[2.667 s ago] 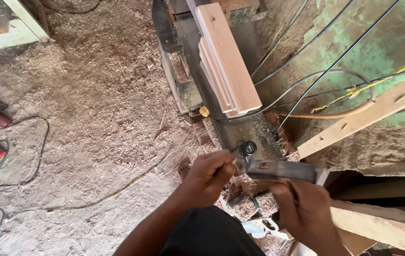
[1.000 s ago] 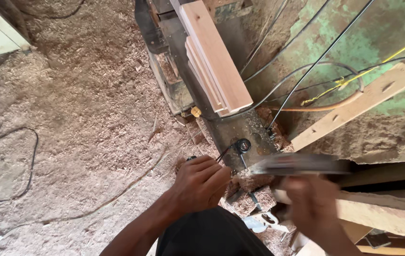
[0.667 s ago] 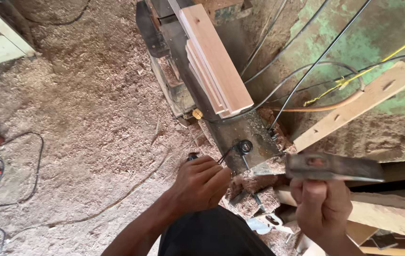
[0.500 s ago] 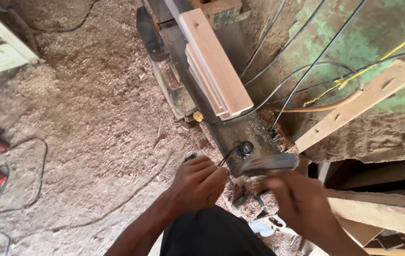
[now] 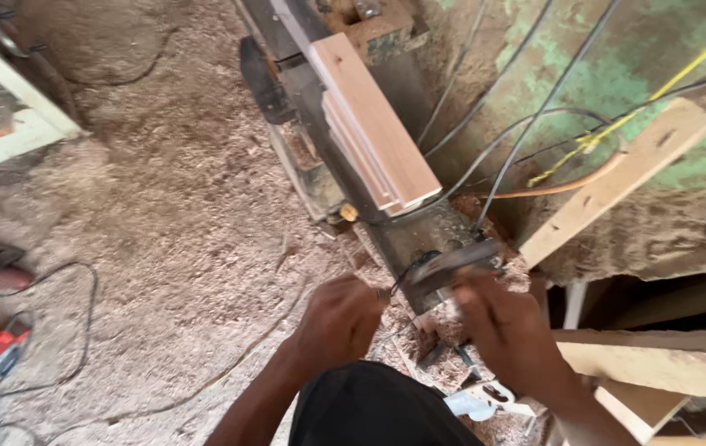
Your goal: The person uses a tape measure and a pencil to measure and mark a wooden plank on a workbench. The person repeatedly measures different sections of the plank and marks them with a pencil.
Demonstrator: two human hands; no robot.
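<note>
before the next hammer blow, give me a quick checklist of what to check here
1. Right hand has the hammer: ok, the hand is closed on the handle, though the picture is blurred.
2. Left hand steadies what is being struck: cannot tell, the fist is closed on something small and hidden.
3. Left fingers out of the hammer's path: not ok, they sit right beside the hammer head.
4. Wooden boards on the machine lie steady: ok, they rest flat in a stack.
5. Cables away from the strike point: not ok, one runs down close to the hammer.
</note>
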